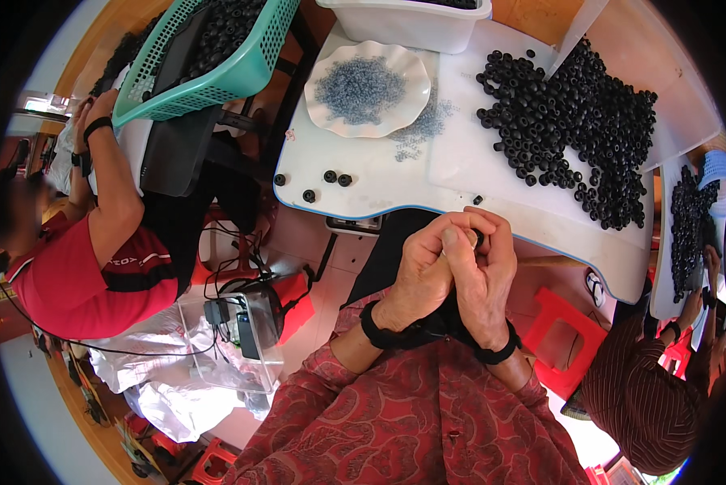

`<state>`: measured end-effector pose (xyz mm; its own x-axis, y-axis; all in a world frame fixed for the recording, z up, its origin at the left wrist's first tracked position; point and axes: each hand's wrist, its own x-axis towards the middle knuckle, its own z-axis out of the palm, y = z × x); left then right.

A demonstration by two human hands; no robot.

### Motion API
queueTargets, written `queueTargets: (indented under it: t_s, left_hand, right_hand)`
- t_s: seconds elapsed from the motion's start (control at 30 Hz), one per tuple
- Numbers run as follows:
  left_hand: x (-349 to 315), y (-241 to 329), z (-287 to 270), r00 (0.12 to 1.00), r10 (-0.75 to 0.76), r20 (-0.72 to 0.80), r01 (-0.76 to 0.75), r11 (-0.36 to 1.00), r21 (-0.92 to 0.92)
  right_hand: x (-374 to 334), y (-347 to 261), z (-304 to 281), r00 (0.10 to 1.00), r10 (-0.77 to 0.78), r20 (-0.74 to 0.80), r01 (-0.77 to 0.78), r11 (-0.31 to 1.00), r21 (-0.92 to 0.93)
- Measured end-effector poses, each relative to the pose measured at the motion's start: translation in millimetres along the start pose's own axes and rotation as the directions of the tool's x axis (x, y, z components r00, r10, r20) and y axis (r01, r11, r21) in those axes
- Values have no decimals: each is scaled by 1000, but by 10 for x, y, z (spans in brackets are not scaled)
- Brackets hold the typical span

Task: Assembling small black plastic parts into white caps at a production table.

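My left hand (424, 271) and my right hand (486, 279) are pressed together just off the table's front edge. Both are closed around a small black round part (478, 238), of which only a bit shows between the fingers. A tiny black piece (477, 200) lies on the table just beyond my fingertips. Further right spreads a heap of black ring-shaped parts (577, 121). Several similar round parts (344, 180) sit apart near the left edge of the table. A white scalloped plate (321, 109) holds small translucent bluish rings (363, 85), some of which are scattered beside it.
A white tub (407, 24) stands at the table's back, with a translucent panel (670, 89) at right. To the left, a person in red (96, 267) works by a green basket (242, 85) of black parts. Red stools (569, 343) and another person (646, 396) are on the right.
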<state>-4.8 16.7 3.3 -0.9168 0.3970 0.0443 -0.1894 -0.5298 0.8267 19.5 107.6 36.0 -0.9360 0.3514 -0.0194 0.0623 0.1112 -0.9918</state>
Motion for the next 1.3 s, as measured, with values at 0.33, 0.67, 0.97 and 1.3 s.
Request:
queueTargets:
  t_s: [0.33, 0.67, 0.97, 1.3]
  left_hand:
    - [11, -47, 3, 999, 42, 10, -43, 979, 198]
    - [100, 44, -91, 990, -115, 85, 141, 889, -437]
    - [90, -33, -212, 981, -179, -77, 172, 981, -94]
    - [112, -29, -241, 958, -286, 22, 285, 939, -191]
  right_hand:
    - [25, 136, -37, 999, 31, -15, -31, 999, -14]
    - [-72, 62, -103, 965, -247, 85, 255, 962, -99]
    - [27, 185, -184, 934, -352, 67, 358, 927, -113]
    - [253, 339, -497, 939, -242, 243, 233, 970, 64]
